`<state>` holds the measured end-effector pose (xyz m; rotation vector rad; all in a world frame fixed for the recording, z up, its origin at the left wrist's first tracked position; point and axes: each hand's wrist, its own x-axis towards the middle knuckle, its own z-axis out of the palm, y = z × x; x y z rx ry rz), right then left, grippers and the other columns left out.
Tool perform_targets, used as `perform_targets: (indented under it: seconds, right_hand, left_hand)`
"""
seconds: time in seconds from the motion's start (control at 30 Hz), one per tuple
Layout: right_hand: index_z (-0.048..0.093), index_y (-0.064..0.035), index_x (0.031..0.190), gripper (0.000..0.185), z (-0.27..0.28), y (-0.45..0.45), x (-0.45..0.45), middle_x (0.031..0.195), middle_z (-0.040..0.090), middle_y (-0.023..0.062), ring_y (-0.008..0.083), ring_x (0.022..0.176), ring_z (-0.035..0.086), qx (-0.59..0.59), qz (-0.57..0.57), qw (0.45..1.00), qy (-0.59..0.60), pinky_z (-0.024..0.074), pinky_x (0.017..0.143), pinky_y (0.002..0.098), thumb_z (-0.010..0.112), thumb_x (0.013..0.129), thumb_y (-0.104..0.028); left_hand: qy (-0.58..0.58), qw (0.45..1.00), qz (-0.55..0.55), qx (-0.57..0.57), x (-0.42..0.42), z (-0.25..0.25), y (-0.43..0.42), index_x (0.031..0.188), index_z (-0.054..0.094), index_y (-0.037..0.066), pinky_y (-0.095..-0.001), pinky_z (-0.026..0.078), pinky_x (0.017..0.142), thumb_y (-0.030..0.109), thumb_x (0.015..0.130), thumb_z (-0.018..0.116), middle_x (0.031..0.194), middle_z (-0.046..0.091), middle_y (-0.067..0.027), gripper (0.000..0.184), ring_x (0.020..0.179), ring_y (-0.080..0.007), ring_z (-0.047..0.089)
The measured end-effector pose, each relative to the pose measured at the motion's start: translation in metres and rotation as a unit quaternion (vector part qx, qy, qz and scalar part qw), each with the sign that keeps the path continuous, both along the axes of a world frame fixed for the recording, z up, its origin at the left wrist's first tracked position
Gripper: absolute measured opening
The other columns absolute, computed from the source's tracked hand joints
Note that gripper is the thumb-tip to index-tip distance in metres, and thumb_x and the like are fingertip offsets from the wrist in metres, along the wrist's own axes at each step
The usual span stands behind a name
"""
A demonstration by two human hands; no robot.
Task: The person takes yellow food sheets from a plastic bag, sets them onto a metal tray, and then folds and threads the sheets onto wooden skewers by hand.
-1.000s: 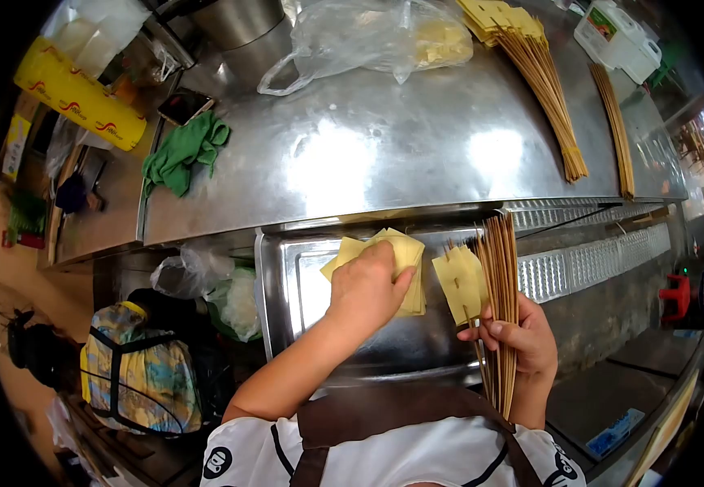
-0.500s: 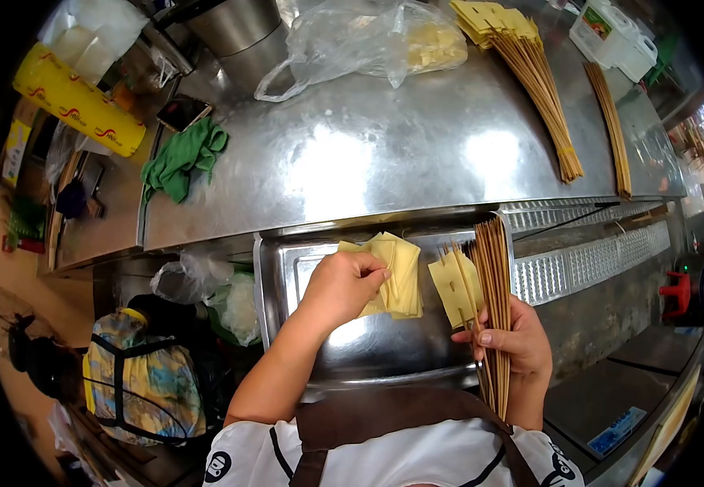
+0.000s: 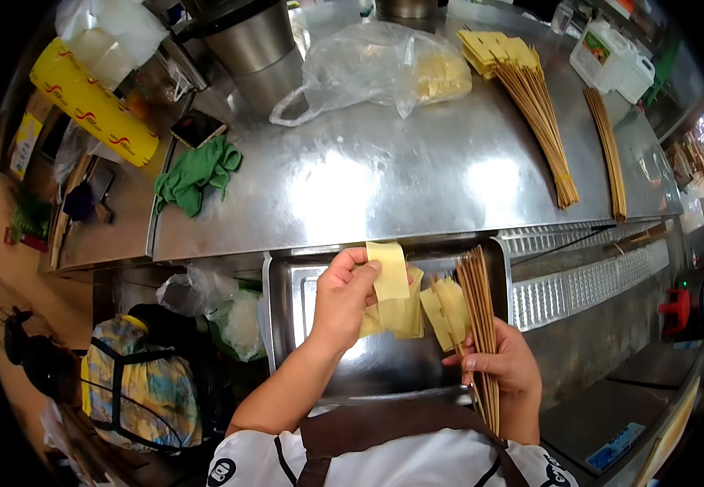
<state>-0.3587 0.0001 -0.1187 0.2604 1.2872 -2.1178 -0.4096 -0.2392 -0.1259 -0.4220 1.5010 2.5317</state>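
Between the thumb and fingers of my left hand [image 3: 342, 294] is a thin yellow tofu skin sheet [image 3: 389, 273], held up over the tray. Below it lies a stack of similar sheets [image 3: 407, 316] in the steel tray [image 3: 319, 381]. My right hand [image 3: 508, 357] is closed round a bundle of bamboo skewers [image 3: 479, 300] at the tray's right side. Just left of that bundle, threaded sheets [image 3: 446, 308] sit on thin skewers, also by my right fingers. How the fingers divide the skewers is partly hidden.
On the steel table [image 3: 287, 195] lie a clear plastic bag [image 3: 368, 69] with yellow sheets, a bundle of threaded skewers [image 3: 535, 114], bare skewers [image 3: 608, 154] and a green cloth [image 3: 198, 174]. A white jug [image 3: 604, 53] stands at the far right.
My left hand has lifted one sheet off the stack and turned it flat to view. My right hand still holds the skewers. The view has shifted slightly.
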Motion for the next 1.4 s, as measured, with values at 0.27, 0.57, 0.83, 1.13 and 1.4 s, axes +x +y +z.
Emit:
perform_targets:
  seconds: [0.27, 0.57, 0.83, 1.13, 1.4]
  right_hand:
    - [0.052, 0.0002, 0.094, 0.029, -0.002, -0.003, 0.003, 0.08, 0.057, 0.0082, 0.0213, 0.063, 0.065, -0.008, 0.007, 1.0, -0.016, 0.0555, 0.068, 0.032, 0.07, 0.072, 0.005]
    - [0.052, -0.0001, 0.094, 0.028, -0.003, -0.001, 0.003, 0.08, 0.056, 0.0069, 0.0202, 0.061, 0.064, -0.003, -0.007, 1.0, -0.024, 0.0556, 0.071, 0.0346, 0.07, 0.073, 0.005]
    - [0.051, -0.0007, 0.095, 0.029, -0.001, -0.001, 0.002, 0.081, 0.057, 0.0065, 0.0181, 0.058, 0.063, -0.014, -0.008, 1.0, -0.013, 0.0539, 0.08, 0.0376, 0.069, 0.073, 0.005]
    - [0.051, -0.0005, 0.094, 0.028, -0.001, -0.001, 0.003, 0.081, 0.057, 0.0068, 0.0181, 0.058, 0.063, -0.007, -0.011, 1.0, -0.02, 0.0545, 0.078, 0.0368, 0.069, 0.073, 0.005]
    - [0.051, -0.0006, 0.094, 0.028, 0.0, -0.002, 0.001, 0.08, 0.058, 0.0067, 0.0181, 0.057, 0.063, -0.01, -0.018, 1.0, -0.011, 0.0544, 0.079, 0.0368, 0.069, 0.073, 0.005]
  left_hand:
    - [0.08, 0.997, 0.0, 0.011, -0.009, 0.021, 0.026, 0.115, 0.04, -0.002, -0.0395, 0.053, 0.083, 0.009, 0.095, 0.044, 0.109, 0.06, -0.0217, 0.023, 0.098, -0.0278, 0.063]
    - [0.143, 0.989, -0.029, -0.027, 0.003, 0.017, 0.032, 0.117, 0.038, -0.001, -0.0358, 0.05, 0.087, 0.008, 0.096, 0.042, 0.111, 0.06, -0.0209, 0.023, 0.103, -0.0248, 0.061]
    - [0.222, 0.97, -0.033, -0.097, 0.018, 0.009, 0.043, 0.121, 0.035, -0.002, -0.0345, 0.051, 0.086, 0.004, 0.096, 0.041, 0.11, 0.06, -0.0207, 0.026, 0.102, -0.0241, 0.061]
    - [0.072, 0.997, -0.027, -0.014, 0.01, 0.009, 0.04, 0.124, 0.049, -0.004, -0.0321, 0.052, 0.085, 0.0, 0.091, 0.052, 0.11, 0.062, -0.019, 0.033, 0.101, -0.0252, 0.062]
    - [0.045, 0.998, -0.006, 0.042, 0.032, 0.008, 0.055, 0.127, 0.045, -0.004, -0.0296, 0.05, 0.088, 0.001, 0.091, 0.052, 0.114, 0.061, -0.0178, 0.037, 0.103, -0.0226, 0.061]
